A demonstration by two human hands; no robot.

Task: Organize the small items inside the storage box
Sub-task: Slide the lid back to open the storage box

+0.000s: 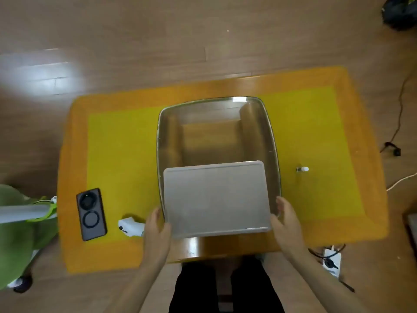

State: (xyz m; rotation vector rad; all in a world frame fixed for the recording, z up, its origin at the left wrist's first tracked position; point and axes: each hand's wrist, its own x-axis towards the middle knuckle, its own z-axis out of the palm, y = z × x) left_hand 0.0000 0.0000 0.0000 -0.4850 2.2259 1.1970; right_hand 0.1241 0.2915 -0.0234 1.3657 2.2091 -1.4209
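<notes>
A clear plastic storage box (274,136) stands in the middle of a yellow and orange mat on a low wooden table. Its inside looks bare. A grey translucent lid (215,197) lies tilted over the box's near half. My left hand (156,229) grips the lid's left near corner and my right hand (285,219) grips its right near edge. A dark phone (91,214) and a small white device (130,227) lie on the mat left of the box. A tiny white-capped item (302,169) rests on the mat to the right.
The mat (316,123) covers most of the table; the wooden edge (214,247) shows at the front. A green chair with a grey bar (24,213) stands at the left. A power strip (331,262) and cables lie on the floor at the right.
</notes>
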